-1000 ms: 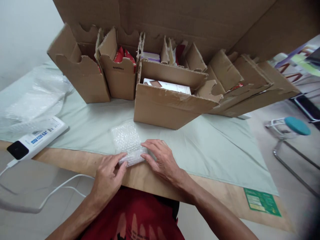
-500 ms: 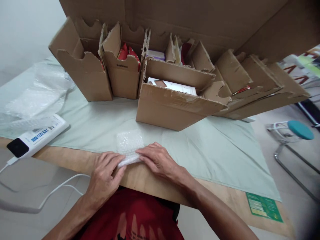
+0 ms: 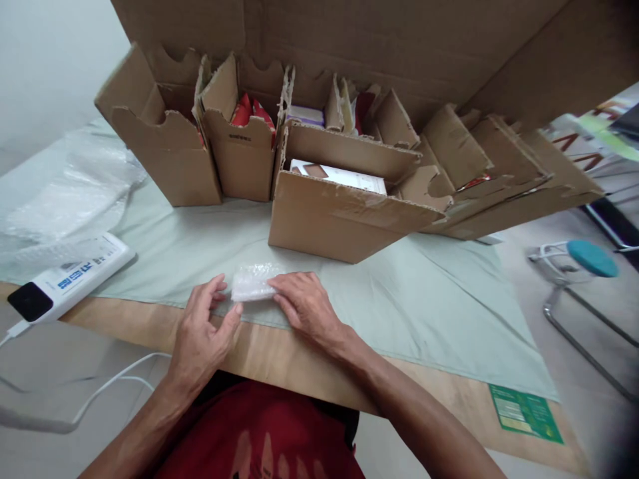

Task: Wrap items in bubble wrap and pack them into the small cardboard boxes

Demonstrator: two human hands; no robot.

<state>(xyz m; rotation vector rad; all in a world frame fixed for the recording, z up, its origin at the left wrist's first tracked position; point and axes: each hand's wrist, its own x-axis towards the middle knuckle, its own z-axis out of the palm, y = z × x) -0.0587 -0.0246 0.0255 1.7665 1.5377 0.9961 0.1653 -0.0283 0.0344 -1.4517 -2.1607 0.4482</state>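
A small folded piece of bubble wrap [image 3: 252, 283] lies on the pale green cloth near the table's front edge. Whether anything is inside it, I cannot tell. My right hand [image 3: 305, 303] grips its right end between thumb and fingers. At its left side my left hand [image 3: 204, 329] is open, thumb and fingers apart, with a small gap to the wrap. Behind both hands stands a cardboard box [image 3: 344, 223] with a white carton [image 3: 344, 178] in it.
Several cardboard bins line the back, one with red packets [image 3: 244, 112], one with a purple-and-white box [image 3: 305, 115]. Loose bubble wrap [image 3: 70, 189] and a white power bank [image 3: 74, 273] with a cable lie left. A teal stool [image 3: 592, 258] stands right. A green card [image 3: 526, 412] lies front right.
The bubble wrap is now folded over into a shorter, flatter bundle and sits slightly farther from the table edge. My left hand has let go of it and opened; my right hand stays on it.
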